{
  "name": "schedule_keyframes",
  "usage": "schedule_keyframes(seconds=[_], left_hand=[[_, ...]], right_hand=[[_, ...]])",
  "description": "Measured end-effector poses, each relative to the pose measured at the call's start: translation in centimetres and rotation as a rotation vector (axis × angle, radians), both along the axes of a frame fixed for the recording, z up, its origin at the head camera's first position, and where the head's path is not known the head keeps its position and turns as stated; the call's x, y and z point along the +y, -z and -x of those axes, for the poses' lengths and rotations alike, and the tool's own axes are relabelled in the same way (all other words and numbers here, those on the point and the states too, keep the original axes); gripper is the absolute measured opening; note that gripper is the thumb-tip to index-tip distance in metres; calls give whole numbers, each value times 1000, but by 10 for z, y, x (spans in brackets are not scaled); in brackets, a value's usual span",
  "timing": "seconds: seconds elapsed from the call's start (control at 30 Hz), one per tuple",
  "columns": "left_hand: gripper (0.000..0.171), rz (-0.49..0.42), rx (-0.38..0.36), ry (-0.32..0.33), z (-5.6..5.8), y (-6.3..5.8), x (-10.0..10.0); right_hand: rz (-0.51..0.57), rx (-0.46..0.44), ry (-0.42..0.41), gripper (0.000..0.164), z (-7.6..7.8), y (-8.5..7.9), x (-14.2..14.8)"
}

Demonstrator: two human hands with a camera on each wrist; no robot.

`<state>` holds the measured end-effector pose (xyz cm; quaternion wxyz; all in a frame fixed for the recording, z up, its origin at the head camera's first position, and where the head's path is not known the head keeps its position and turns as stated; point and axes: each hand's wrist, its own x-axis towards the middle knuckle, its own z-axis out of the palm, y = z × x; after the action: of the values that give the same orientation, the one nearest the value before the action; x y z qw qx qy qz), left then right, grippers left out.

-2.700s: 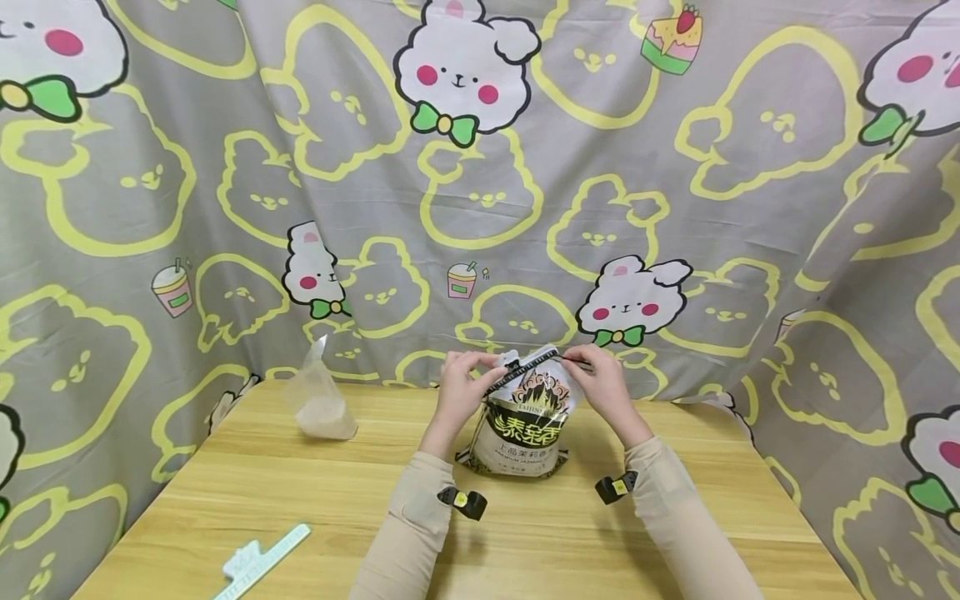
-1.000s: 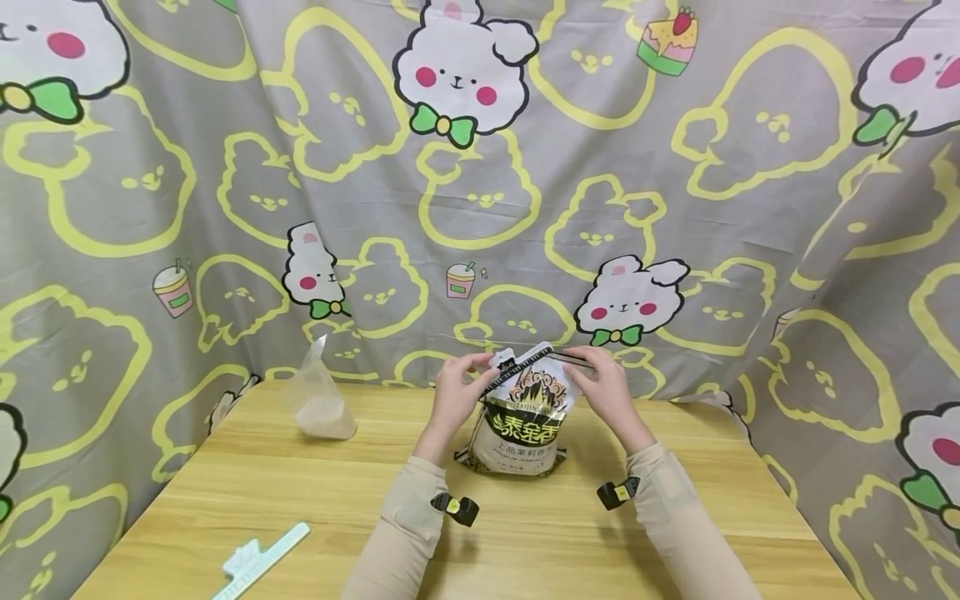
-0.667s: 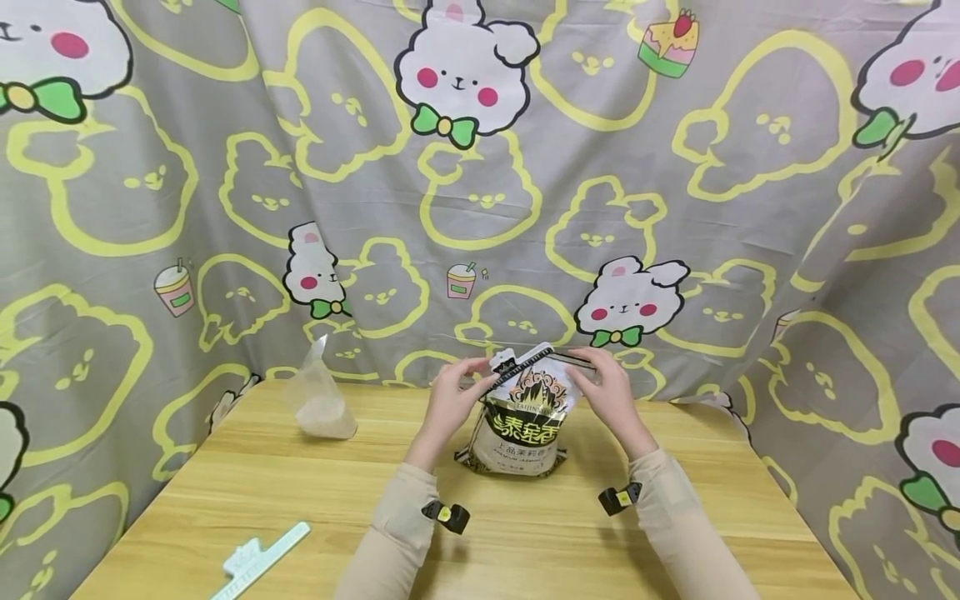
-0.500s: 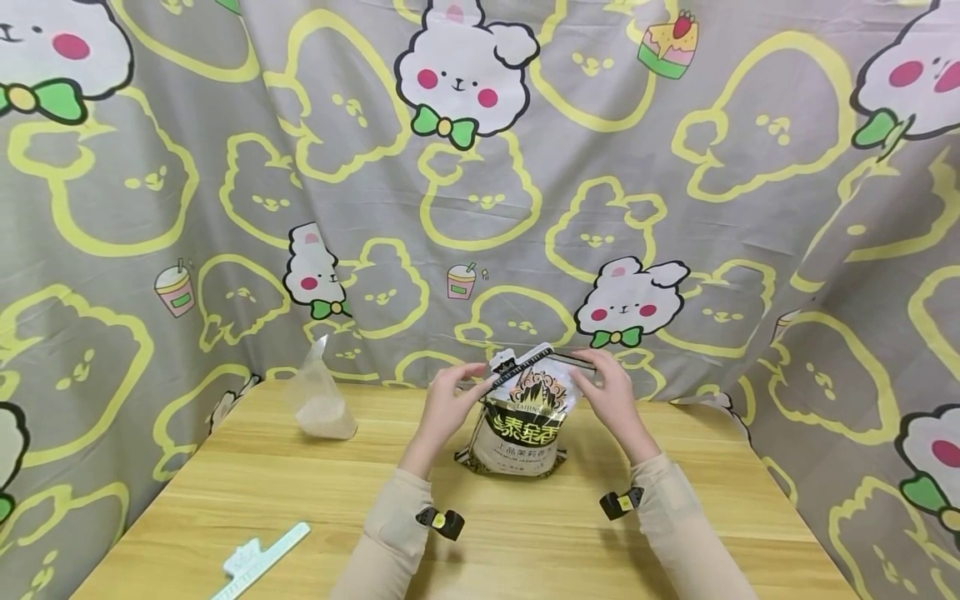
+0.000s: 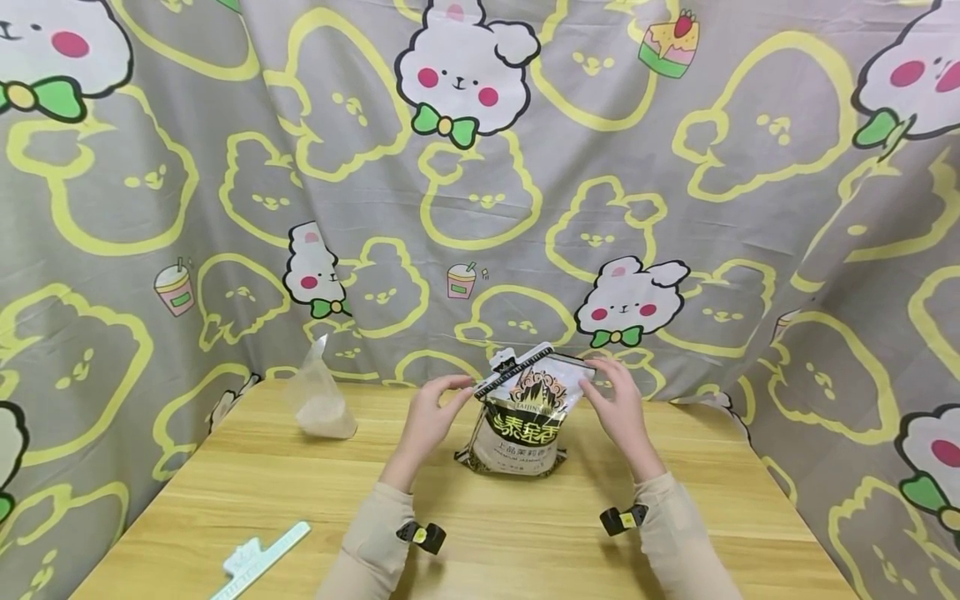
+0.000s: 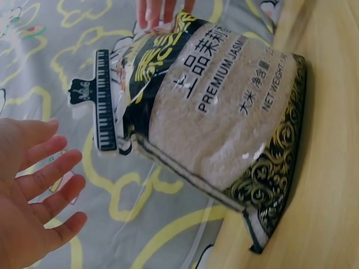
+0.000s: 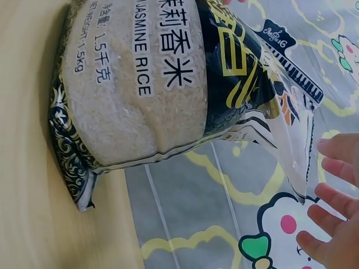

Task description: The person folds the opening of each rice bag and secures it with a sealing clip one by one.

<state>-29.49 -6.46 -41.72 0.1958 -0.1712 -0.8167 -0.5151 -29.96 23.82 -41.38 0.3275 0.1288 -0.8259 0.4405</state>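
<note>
A clear-fronted bag of jasmine rice [image 5: 519, 435] stands upright on the table, its white top folded toward the left. Across that top sits a black bag clip [image 6: 105, 101] with a piano-key pattern. The bag's right corner sticks out beyond the clip. My left hand [image 5: 433, 414] is just off the clip's left end, fingers spread and holding nothing in the left wrist view. On the other side my right hand [image 5: 622, 410] is beside the bag's right corner, its fingers [image 7: 336, 196] apart and loosely bent, with nothing gripped.
A small clear bag with white contents [image 5: 324, 408] stands at the back left of the wooden table [image 5: 300, 483]. A pale mint bag clip [image 5: 262, 560] lies at the front left. A patterned curtain [image 5: 480, 208] hangs close behind and at both sides.
My left hand has let go of the clip and moved left. The right hand has come off the bag's top corner and drawn right. The bag stays in place with the clip on it.
</note>
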Motion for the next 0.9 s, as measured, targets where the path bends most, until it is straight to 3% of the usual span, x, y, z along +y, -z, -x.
schedule_keyframes(seconds=[0.27,0.6,0.9], left_hand=[[22,5,48,-17,-8,0,-17],[25,61,18,-22,-12,5,-41],[28,126,-43,3,-10,-1,-61]], right_hand=[[33,37,19,38,-8,6,-1],[-4,92,7,38,-17,5,-11],[-77,205,9,38,-26,2,-20]])
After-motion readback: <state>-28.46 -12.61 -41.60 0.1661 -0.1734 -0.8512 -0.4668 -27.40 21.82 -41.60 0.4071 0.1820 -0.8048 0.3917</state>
